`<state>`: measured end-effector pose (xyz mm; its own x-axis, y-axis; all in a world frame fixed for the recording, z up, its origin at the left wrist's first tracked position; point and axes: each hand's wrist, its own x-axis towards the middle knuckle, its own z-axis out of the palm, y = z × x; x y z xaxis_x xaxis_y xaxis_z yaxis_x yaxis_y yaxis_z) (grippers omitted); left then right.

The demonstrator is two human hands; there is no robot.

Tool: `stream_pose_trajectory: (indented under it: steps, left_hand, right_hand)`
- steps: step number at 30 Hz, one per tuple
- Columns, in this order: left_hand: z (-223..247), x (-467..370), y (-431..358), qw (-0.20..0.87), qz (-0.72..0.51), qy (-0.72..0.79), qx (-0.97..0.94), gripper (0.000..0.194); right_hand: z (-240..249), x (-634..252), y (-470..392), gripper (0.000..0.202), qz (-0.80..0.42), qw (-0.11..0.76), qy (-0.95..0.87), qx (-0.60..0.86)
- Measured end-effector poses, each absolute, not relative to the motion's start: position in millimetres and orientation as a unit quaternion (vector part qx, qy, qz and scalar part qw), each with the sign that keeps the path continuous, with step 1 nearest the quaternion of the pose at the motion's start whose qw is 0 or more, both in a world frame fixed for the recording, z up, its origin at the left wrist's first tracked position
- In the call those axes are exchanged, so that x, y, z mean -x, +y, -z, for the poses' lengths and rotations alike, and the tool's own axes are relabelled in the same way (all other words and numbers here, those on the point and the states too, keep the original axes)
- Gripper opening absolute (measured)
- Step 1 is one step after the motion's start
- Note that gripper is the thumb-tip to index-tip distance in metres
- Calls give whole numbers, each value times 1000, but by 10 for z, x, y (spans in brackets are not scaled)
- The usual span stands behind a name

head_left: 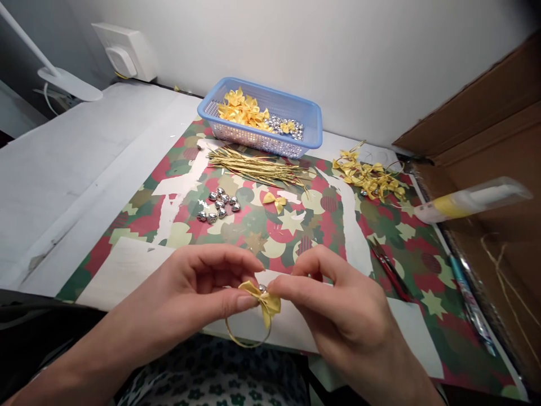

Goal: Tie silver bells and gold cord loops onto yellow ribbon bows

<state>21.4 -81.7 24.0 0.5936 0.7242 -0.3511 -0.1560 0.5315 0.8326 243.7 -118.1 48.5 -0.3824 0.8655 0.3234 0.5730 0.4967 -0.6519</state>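
Low over the near edge of the table, my left hand (207, 287) pinches a yellow ribbon bow (269, 310) between thumb and fingers. My right hand (342, 299) is closed at the bow's other side, its fingertips by a small silver bell (262, 288). A thin gold cord (248, 345) curves down from the bow in a loop. Beyond my hands lie several silver bells (220, 204) in a cluster and a single yellow bow (275, 201). A bundle of gold cords (257, 167) stretches out behind them.
A blue basket (310, 127) at the back holds yellow bows and silver bells. To the right are a pile of bow pieces (376, 179), red-handled scissors (391, 270), a pen (469, 299), a bottle in plastic (469, 200) and a cardboard box (477, 107). Patterned paper (431, 304) covers the table.
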Motion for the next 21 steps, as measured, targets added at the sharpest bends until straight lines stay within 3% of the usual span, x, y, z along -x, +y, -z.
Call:
stream_pose_trajectory:
  steps: [5, 21]
  left_hand:
    - [-209, -217, -808, 824, -264, 334, -373, 20]
    - [-175, -196, -826, 827, -264, 322, -377, 17]
  right_hand:
    - [-435, -2463, -1133, 32, -282, 348, -778, 440]
    - [-374, -2487, -1148, 36, -289, 357, -769, 445]
